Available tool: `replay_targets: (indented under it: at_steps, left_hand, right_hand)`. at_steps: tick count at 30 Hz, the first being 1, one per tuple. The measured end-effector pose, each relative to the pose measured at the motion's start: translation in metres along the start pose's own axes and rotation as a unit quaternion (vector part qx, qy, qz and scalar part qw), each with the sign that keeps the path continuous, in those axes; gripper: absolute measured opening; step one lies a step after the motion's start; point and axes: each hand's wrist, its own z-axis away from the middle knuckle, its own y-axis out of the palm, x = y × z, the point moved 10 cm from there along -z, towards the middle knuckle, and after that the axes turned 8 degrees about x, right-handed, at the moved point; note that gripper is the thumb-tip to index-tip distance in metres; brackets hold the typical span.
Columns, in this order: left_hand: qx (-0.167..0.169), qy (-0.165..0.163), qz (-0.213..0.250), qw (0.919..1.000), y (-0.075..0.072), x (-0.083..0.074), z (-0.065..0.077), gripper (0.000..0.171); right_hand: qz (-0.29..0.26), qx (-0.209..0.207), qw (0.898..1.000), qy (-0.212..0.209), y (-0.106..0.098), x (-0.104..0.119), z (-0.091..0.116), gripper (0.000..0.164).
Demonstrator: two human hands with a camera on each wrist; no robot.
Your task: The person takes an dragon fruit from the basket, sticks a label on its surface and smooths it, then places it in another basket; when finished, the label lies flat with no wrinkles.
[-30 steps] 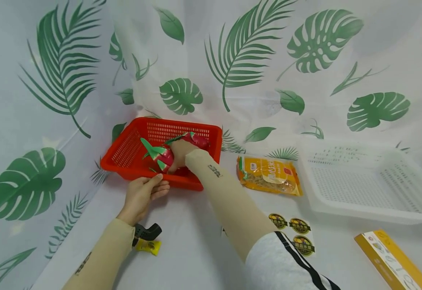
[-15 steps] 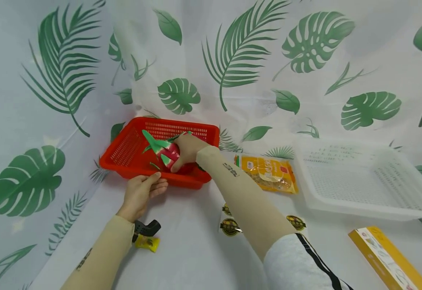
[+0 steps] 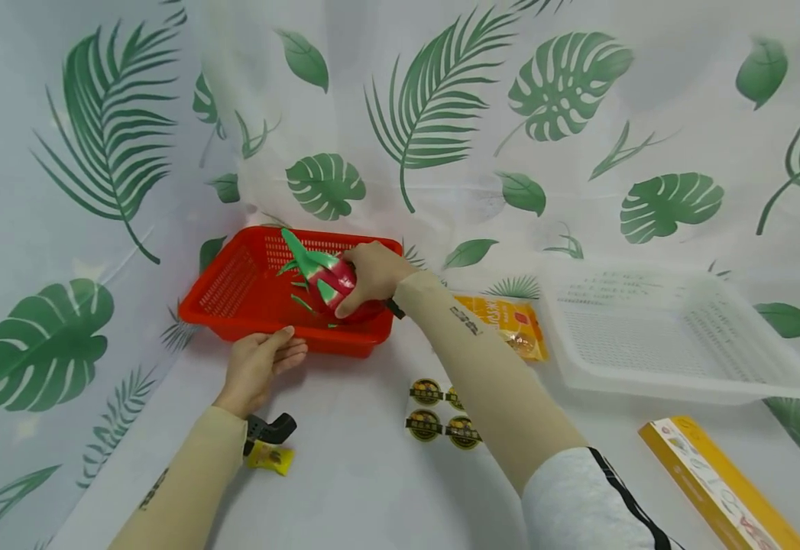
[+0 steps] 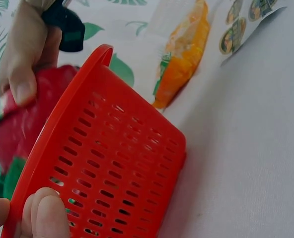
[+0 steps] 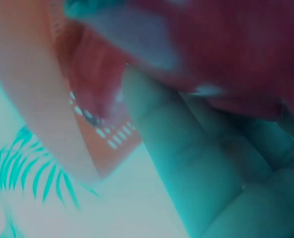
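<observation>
Leaf-print backdrop (image 3: 455, 218); right grip (image 3: 377, 271), seemingly palm-down, holds dragon fruit (image 3: 331, 281).

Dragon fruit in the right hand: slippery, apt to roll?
The dragon fruit would probably roll if set down loose, as its body is rounded. It may be a bit slippery: the skin under the right hand looks glossy. Its long green tip juts out, so it could snag on the red basket.

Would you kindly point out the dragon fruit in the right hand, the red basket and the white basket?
Dragon fruit (image 3: 339, 279): head view, on its red body.
Red basket (image 3: 338, 341): head view, on its near outer wall.
White basket (image 3: 647, 338): head view, on its inner floor.
</observation>
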Motion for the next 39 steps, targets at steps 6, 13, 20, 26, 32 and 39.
replay_targets:
  at_steps: [6,13,20,26,32,39]
  left_hand:
    - [0.009,-0.016,0.022,0.9996,0.005,0.009,-0.001,0.046]
    - [0.026,-0.025,0.054,0.9979,0.01,0.01,0.0,0.036]
    - [0.021,-0.028,0.105,0.9939,0.007,0.007,0.005,0.029]
    - [0.018,-0.027,0.145,0.9889,0.011,0.007,0.006,0.026]
    - [0.017,-0.031,0.172,0.9845,0.017,0.008,0.005,0.026]
    - [0.015,-0.032,0.209,0.9773,0.031,0.008,0.001,0.029]
  right_hand:
    - [0.0,-0.011,1.0,-0.016,-0.005,-0.013,0.019,0.081]
    - [0.003,-0.008,1.0,-0.013,-0.006,-0.03,0.055,0.088]
    - [0.016,-0.007,0.999,-0.031,-0.002,-0.035,0.088,0.094]
    - [0.028,-0.009,0.998,-0.053,0.009,-0.039,0.119,0.089]
    - [0.016,-0.004,0.998,-0.065,0.023,-0.046,0.156,0.086]
    - [0.024,0.004,0.998,-0.064,0.047,-0.063,0.201,0.087]
